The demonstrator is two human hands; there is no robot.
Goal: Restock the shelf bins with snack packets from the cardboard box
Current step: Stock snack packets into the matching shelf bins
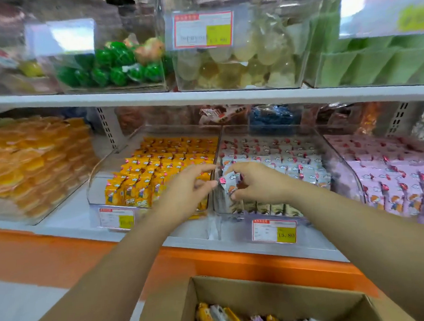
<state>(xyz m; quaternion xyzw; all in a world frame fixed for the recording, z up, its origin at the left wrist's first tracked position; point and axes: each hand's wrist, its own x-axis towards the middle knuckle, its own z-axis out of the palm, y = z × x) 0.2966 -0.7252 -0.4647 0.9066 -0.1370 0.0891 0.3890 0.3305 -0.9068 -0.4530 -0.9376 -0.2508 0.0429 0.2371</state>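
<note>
My right hand (254,182) pinches a small white snack packet (229,182) at the front left corner of the clear bin of white packets (339,163). My left hand (185,188) reaches beside it with fingers stretched out; its fingertips are close to the packet, above the bin of yellow packets (94,181). The open cardboard box (179,307) sits below at the bottom edge, with yellow, white and purple packets (229,319) inside.
A bin of pink packets (398,175) stands to the right, and orange packets (32,165) are stacked at the left. The upper shelf (202,97) carries clear bins of green, pale and other sweets. Price tags (273,230) hang on the bin fronts. An orange ledge (63,256) runs below.
</note>
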